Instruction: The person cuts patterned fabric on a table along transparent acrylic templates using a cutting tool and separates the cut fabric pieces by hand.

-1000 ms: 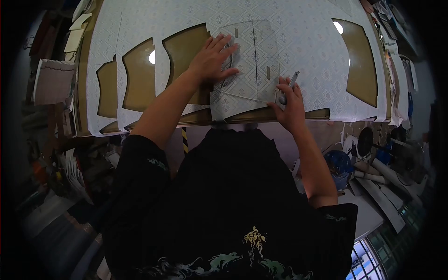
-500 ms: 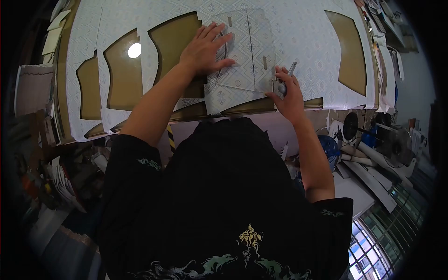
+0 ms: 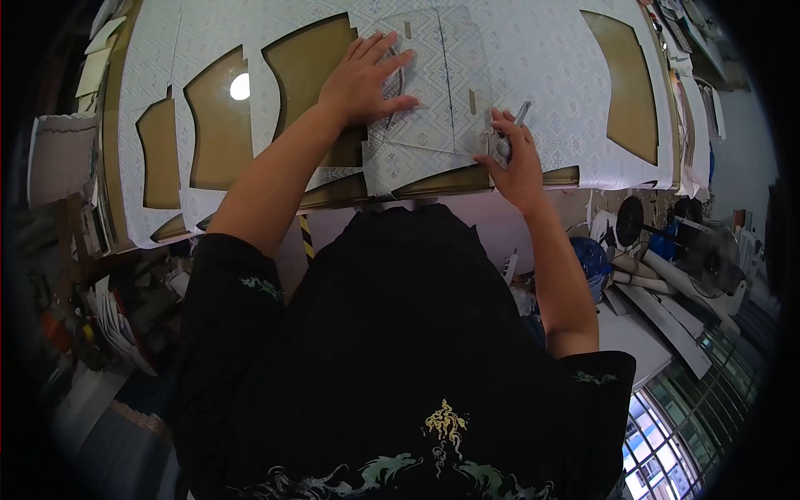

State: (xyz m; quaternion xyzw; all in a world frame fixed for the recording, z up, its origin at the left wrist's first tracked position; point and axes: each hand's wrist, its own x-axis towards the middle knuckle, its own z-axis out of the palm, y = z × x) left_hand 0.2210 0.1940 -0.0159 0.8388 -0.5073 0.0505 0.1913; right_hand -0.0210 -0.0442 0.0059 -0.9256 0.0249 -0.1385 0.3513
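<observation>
Broadly, a wide table [image 3: 113, 125] spans the upper view, bearing a pale, diamond-patterned fabric [image 3: 546, 50]. Three curved openings [image 3: 312, 67] on the left side of the fabric and one large opening [image 3: 637, 92] on the right expose a tan surface. Between them, near the table's front edge, a clear template [image 3: 462, 67] lies flat on the fabric, marked with a dark lengthwise line [image 3: 446, 79] and two small grey strips [image 3: 472, 102]. The left hand [image 3: 362, 83] is spread open, palm down, over the template's left side, gripping nothing. The right hand [image 3: 521, 171] grasps a slim silver tool [image 3: 522, 112] at the template's lower right edge, its upper end projecting past the fingers.
</observation>
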